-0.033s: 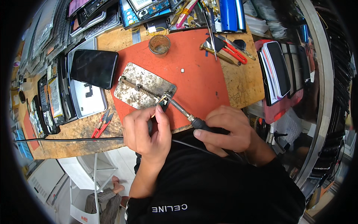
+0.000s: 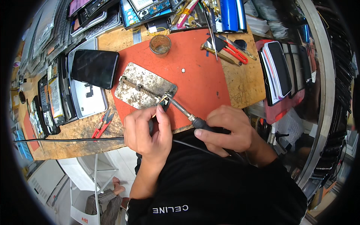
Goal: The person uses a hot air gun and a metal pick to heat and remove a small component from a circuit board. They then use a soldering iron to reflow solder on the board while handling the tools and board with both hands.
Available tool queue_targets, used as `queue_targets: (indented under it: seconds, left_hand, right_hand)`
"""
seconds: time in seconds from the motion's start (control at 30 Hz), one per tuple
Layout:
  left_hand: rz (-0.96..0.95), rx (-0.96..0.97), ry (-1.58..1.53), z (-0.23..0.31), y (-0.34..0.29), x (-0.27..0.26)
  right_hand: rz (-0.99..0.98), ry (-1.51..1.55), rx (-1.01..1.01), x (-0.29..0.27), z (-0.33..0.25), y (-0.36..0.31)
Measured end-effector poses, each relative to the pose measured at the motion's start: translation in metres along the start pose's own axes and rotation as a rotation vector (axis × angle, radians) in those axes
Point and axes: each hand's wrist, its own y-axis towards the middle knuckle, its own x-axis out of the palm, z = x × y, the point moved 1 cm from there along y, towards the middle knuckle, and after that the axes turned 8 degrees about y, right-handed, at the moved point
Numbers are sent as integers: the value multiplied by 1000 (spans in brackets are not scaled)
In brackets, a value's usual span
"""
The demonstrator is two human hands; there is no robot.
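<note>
My right hand [image 2: 230,131] is closed round the dark handle of a soldering iron [image 2: 183,108]. The iron's tip points up-left and reaches a small part [image 2: 163,100] at the lower right corner of a stained metal clamp plate [image 2: 129,93]. Close by, my left hand [image 2: 148,129] is pinched, thumb against fingers, right at that small part. What it grips is mostly hidden by the fingers; a dark rounded end shows beside the palm. The plate lies tilted on a red mat [image 2: 202,86]. Whether the iron's tip touches the part, I cannot tell.
A glass cup [image 2: 160,45] stands beyond the plate, and a tiny white piece [image 2: 183,70] lies on the mat. Red-handled snips [image 2: 100,127] and a black phone [image 2: 95,68] are to the left. Tweezers [image 2: 213,45] and red-handled pliers [image 2: 235,52] lie at far right. A cable [image 2: 75,140] crosses the front edge.
</note>
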Motion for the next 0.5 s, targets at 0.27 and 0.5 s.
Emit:
queue_targets:
  seconds: [0.27, 0.5]
  left_hand:
    - [30, 8, -4, -2, 2, 5]
    - [52, 10, 23, -2, 2, 6]
  right_hand:
    - [1, -25, -36, 0, 7, -1]
    - [-21, -31, -22, -2, 5, 5]
